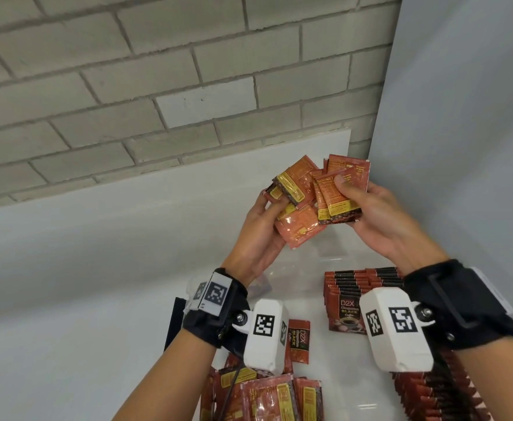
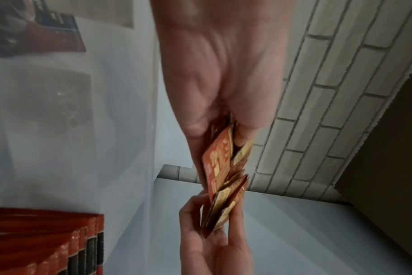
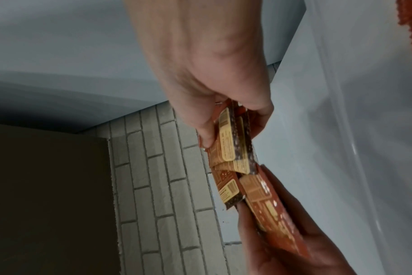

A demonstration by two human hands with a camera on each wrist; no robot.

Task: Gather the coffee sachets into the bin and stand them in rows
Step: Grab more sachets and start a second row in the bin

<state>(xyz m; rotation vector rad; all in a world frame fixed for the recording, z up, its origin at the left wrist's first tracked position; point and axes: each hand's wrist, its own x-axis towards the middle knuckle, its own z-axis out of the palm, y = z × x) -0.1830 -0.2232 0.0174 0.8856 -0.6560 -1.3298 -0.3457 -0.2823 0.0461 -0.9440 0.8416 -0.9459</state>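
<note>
Hands: both raised above the bin, close together, each gripping a loose fan of coffee sachets.
Left hand [image 1: 256, 235]: my fingers curl round a messy bunch of sachets [image 1: 294, 205], orange backs toward me, tilted at different angles.
Right hand [image 1: 379, 220]: my thumb presses the front of a tidier bunch [image 1: 338, 189], fingers curled behind it; the two bunches overlap in the middle.
Wrist views: my left-wrist camera shows the sachets edge-on between both hands; the right-wrist one shows the yellow label panels, somewhat blurred.
Bin [image 1: 303, 268]: clear plastic, directly below my hands, on the white bench [image 1: 97, 268].
Standing rows: one row of sachets [image 1: 352, 296] stands upright in the bin under my right wrist, fronts facing me; another row [image 1: 440, 396] runs along the near right side.
Loose sachets: one lies flat [image 1: 299, 340] beside my left wrist camera; a heap [image 1: 267, 399] lies at the near edge.
Surroundings: grey brick wall [image 1: 158, 71] behind the bench, plain panel [image 1: 461, 132] on the right.
</note>
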